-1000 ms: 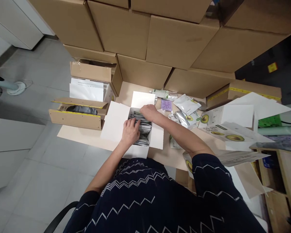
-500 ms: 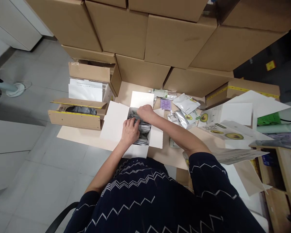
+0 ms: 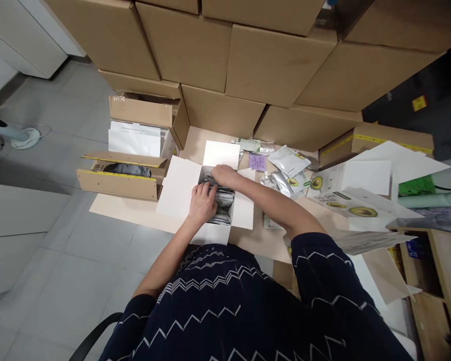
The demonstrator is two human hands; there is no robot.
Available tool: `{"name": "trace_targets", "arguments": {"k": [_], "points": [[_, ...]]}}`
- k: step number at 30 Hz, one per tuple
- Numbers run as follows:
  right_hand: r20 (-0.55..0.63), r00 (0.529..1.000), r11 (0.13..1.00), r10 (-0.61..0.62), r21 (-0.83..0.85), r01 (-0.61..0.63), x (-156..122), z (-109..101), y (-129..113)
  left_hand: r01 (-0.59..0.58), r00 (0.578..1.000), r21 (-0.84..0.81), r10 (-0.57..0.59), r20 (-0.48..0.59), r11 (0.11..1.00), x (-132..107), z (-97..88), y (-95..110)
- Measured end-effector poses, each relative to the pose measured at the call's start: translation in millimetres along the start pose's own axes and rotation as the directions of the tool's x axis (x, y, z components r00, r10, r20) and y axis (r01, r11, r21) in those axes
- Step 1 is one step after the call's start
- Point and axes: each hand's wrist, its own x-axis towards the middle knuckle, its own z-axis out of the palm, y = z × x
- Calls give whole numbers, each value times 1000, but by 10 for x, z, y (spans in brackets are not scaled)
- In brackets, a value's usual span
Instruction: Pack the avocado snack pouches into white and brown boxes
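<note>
An open white carton (image 3: 178, 185) stands on the table in front of me, its flaps folded outward. Several silvery sachets (image 3: 222, 210) are packed upright in a row inside it. My left hand (image 3: 203, 203) lies over the left side of the row, open, its bent fingers slightly apart on the sachets' top edges. At the far end of the carton, my right hand (image 3: 224, 174) reaches in from the right, knuckles up. Its fingertips go down inside the carton, so their grip is hidden.
Loose pouches with avocado pictures (image 3: 289, 160) and a purple packet (image 3: 257, 162) lie right of the carton. Brown boxes (image 3: 274, 65) are stacked behind the table. An opened brown box (image 3: 116, 183) stands left; printed avocado cartons (image 3: 355, 205) stand right.
Both hands stay nearly still at the carton. The whole view has shifted very slightly.
</note>
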Motion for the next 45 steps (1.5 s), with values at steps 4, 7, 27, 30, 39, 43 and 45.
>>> {"name": "trace_targets", "arguments": {"k": [4, 7, 27, 30, 39, 43, 45], "points": [[19, 1000, 1000, 14, 20, -14, 15, 16, 15, 1, 1000, -2, -1, -1, 1000, -7, 6, 3], [29, 999, 999, 30, 35, -31, 42, 42, 17, -2, 1000, 2, 2, 1, 1000, -14, 11, 1], [-359, 841, 410, 405, 893, 185, -867, 879, 963, -8, 1000, 8, 8, -5, 1000, -31, 33, -7], [-361, 882, 261, 303, 922, 288, -754, 957, 779, -6, 1000, 10, 6, 12, 1000, -55, 15, 0], [-369, 881, 372, 295, 894, 249, -546, 886, 682, -1, 1000, -32, 0, -14, 999, -136, -57, 22], [-382, 873, 398, 302, 883, 249, -538, 890, 648, 18, 994, -112, -30, -110, 994, -384, -86, 35], [-383, 873, 365, 303, 893, 265, -531, 879, 631, 17, 989, -119, -34, -146, 993, -532, -77, 41]]}}
